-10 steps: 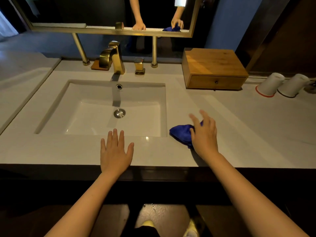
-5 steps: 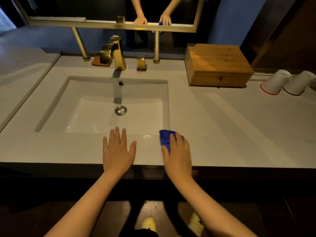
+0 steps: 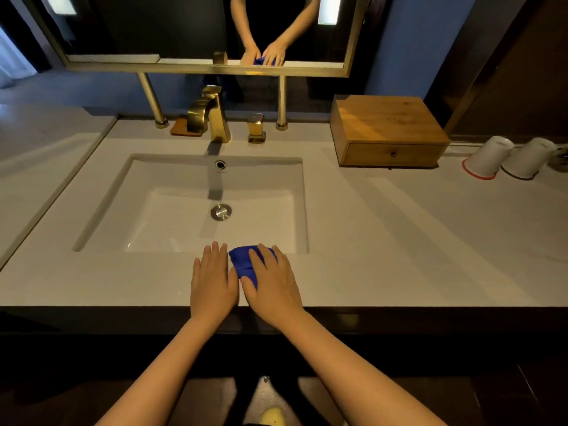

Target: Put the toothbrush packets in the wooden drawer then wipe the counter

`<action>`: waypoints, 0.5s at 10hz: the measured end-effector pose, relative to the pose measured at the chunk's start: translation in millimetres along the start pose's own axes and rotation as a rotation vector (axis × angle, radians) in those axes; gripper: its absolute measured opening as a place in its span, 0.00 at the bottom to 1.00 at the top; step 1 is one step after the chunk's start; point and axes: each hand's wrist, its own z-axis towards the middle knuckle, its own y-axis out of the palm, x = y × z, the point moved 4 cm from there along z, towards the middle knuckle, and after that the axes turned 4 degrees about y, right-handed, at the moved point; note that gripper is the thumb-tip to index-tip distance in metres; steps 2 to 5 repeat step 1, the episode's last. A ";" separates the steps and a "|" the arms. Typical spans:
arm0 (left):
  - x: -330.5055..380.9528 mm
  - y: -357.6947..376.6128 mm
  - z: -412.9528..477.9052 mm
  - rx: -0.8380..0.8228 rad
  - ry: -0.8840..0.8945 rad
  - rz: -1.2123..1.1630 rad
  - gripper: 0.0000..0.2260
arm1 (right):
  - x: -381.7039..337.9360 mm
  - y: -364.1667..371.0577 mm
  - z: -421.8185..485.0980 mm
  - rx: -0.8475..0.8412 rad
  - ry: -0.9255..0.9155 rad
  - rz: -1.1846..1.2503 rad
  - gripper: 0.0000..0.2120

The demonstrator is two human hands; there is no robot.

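Pressing blue cloth (image 3: 243,265) | right hand (image 3: 272,284) | white counter (image 3: 399,241) | sink (image 3: 172,179)

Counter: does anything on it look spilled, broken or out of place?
Nothing stands out. No spill shows on the counter, the drawer is closed, and two cups sit mouth down at the far right, which looks deliberate.

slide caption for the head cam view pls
Right hand presses blue cloth on counter by sink, left hand flat beside it.
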 end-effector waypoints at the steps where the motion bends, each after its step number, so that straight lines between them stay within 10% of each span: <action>1: 0.7 -19.4 -23.3 0.155 -0.010 -0.300 0.19 | -1.8 -35.3 -7.8 -0.046 0.027 0.192 0.29; 5: 0.7 -19.4 -23.3 0.155 -0.010 -0.300 0.19 | -1.8 -35.3 -7.8 -0.046 0.027 0.192 0.29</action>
